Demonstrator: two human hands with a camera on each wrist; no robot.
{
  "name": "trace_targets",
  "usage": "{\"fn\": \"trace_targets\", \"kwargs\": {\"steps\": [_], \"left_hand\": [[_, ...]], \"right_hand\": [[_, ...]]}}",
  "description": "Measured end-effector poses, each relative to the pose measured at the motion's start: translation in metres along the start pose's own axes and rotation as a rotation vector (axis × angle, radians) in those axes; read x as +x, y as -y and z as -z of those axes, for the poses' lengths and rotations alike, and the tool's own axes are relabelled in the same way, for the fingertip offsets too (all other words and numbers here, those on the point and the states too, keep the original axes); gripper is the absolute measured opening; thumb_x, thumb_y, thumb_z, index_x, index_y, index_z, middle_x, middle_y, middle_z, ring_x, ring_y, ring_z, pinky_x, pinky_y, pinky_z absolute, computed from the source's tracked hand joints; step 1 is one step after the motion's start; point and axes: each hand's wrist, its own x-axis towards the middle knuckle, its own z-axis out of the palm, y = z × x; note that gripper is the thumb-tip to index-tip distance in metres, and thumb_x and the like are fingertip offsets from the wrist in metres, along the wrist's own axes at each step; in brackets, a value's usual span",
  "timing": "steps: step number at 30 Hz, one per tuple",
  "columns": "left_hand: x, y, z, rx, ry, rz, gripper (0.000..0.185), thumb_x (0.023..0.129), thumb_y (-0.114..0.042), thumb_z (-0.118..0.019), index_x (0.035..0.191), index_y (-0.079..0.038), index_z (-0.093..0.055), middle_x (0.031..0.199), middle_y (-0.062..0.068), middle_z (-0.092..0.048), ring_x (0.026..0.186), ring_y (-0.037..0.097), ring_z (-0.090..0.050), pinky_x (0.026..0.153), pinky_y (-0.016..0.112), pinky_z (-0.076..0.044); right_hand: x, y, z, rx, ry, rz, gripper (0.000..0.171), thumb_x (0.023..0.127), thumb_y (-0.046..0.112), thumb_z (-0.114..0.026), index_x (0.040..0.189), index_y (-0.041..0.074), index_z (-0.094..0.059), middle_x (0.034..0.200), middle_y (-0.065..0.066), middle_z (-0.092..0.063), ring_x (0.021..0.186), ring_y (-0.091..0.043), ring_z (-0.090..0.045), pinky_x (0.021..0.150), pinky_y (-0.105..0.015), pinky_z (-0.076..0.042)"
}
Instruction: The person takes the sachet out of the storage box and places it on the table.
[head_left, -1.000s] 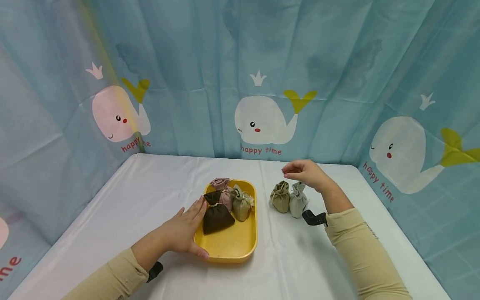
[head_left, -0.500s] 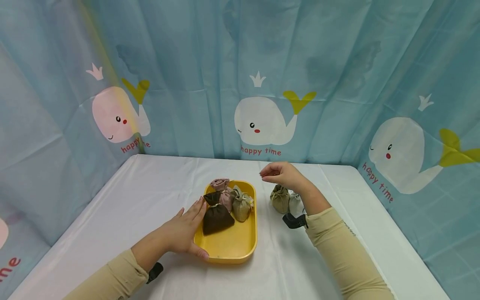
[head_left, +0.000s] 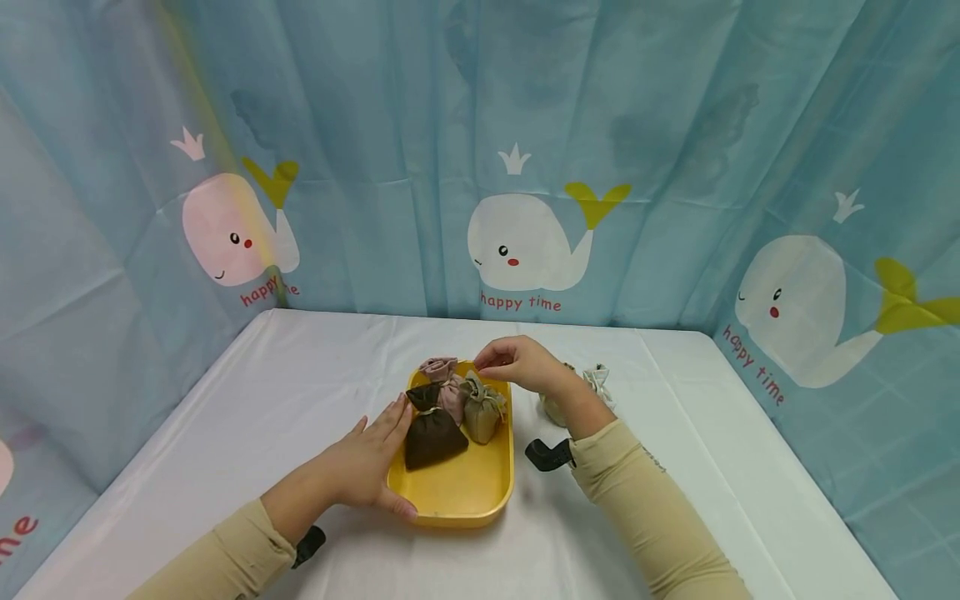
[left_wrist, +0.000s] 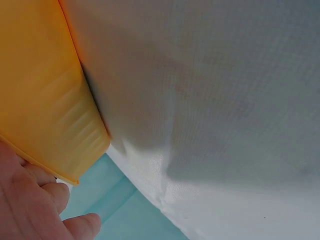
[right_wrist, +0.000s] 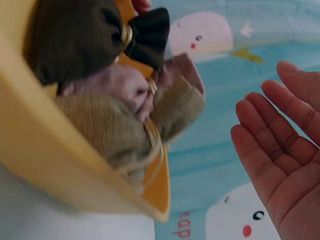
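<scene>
In the head view a yellow tray (head_left: 465, 493) holds three small drawstring pouches: a dark brown pouch (head_left: 433, 438), a pink pouch (head_left: 452, 400) and an olive pouch (head_left: 482, 418). My left hand (head_left: 362, 468) rests along the tray's left side, fingers straight on the rim and thumb at the near corner. Over the tray's far right corner, close above the olive pouch, hovers my right hand (head_left: 525, 364). The right wrist view shows that hand (right_wrist: 285, 150) with loosely bent fingers and nothing in it, beside the olive pouch's neck.
Right of the tray, a khaki pouch (head_left: 553, 412) and a pale grey pouch (head_left: 597, 380) stand on the white tablecloth (head_left: 315, 375), partly hidden behind my right wrist. A blue curtain (head_left: 375, 242) with whale prints hangs round the table's far and side edges.
My right hand has moved left from above the khaki and grey pouches to the tray's far right corner. My left hand, the tray and the pouches have stayed put.
</scene>
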Motion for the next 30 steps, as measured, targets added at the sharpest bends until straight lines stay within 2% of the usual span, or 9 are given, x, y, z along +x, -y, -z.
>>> {"fn": "trace_targets", "kwargs": {"steps": [5,10,13,20,30], "left_hand": [[0.0,0.0,0.001,-0.005,-0.002,0.0,0.137,0.048,-0.088,-0.048,0.147,-0.004,-0.002,0.152,0.014,0.006,0.139,0.029,-0.004,0.104,0.059,-0.016],[-0.001,0.0,0.002,-0.005,-0.007,-0.004,0.137,0.049,-0.088,-0.049,0.147,-0.003,-0.003,0.152,0.015,0.005,0.139,0.029,-0.004,0.104,0.06,-0.016],[-0.001,0.0,0.002,-0.007,-0.009,-0.005,0.137,0.049,-0.088,-0.049,0.146,-0.003,-0.002,0.152,0.015,0.005,0.139,0.029,-0.004,0.104,0.059,-0.016],[-0.001,0.0,0.002,-0.017,-0.013,-0.009,0.137,0.049,-0.087,-0.049,0.147,-0.003,-0.003,0.152,0.015,0.004,0.139,0.03,-0.005,0.103,0.06,-0.017],[-0.001,0.0,0.001,-0.023,-0.015,-0.014,0.136,0.05,-0.087,-0.05,0.147,-0.003,-0.004,0.152,0.015,0.004,0.139,0.029,-0.004,0.103,0.06,-0.017]], "right_hand": [[0.006,0.003,-0.011,0.017,0.024,-0.003,0.022,0.086,0.015,-0.064,0.104,0.003,-0.067,0.097,-0.004,-0.067,0.086,-0.013,-0.062,0.078,-0.027,-0.05],[0.012,0.004,-0.021,0.041,0.062,0.012,0.025,0.086,0.015,-0.064,0.107,0.001,-0.065,0.103,-0.012,-0.065,0.089,-0.012,-0.061,0.079,-0.027,-0.05],[0.015,0.006,-0.026,0.016,0.077,0.017,0.024,0.086,0.015,-0.064,0.106,0.003,-0.066,0.105,-0.012,-0.065,0.09,-0.012,-0.061,0.079,-0.027,-0.05],[0.023,0.009,-0.038,-0.042,0.084,-0.025,0.023,0.085,0.014,-0.065,0.106,0.006,-0.068,0.102,-0.002,-0.067,0.089,-0.01,-0.061,0.078,-0.024,-0.049],[0.034,0.005,-0.052,-0.129,0.107,-0.062,0.026,0.084,0.016,-0.066,0.11,0.01,-0.066,0.103,0.001,-0.067,0.093,-0.009,-0.061,0.082,-0.023,-0.048]]}}
